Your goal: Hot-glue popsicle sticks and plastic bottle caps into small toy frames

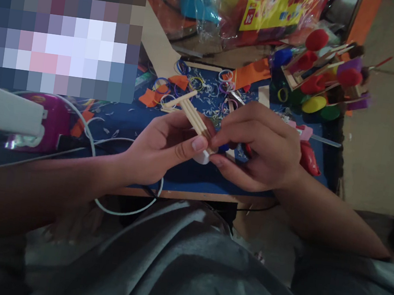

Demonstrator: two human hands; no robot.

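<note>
Between my two hands is a small assembly of wooden sticks, several pale sticks side by side with a crosspiece at the far end. My left hand is closed round it, thumb pressed on the near end. The fingertips of my right hand pinch the same near end. A white round piece shows just under that end; whether it is joined to the sticks I cannot tell. Something blue peeks out behind the right fingers, mostly hidden.
Rubber bands, orange scraps and shavings litter the blue table. Stick models with coloured discs stand at the right. Plastic packets lie at the back. A white cable loops beside a magenta object at left.
</note>
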